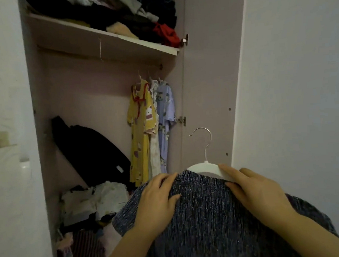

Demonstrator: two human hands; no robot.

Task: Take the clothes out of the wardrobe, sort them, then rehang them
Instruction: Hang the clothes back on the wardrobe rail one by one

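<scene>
A dark blue speckled garment (206, 216) hangs on a white hanger (206, 167) with a metal hook, held up in front of the open wardrobe (106, 105). My left hand (156, 200) grips the garment's left shoulder, thumb under the fabric. My right hand (254, 190) lies on the right shoulder, fingers on the hanger's bare right arm and thumb on the fabric. Three small garments hang on the rail at the right: a yellow dress (142, 128), a pale one (155, 149) and a light blue one (166, 116).
The top shelf (105, 42) holds a messy pile of dark, yellow and red clothes. A black bag (89, 151) leans inside the wardrobe. White and striped clothes (90, 211) lie heaped on its floor. The pink door (207, 84) stands open at right, beside a white wall.
</scene>
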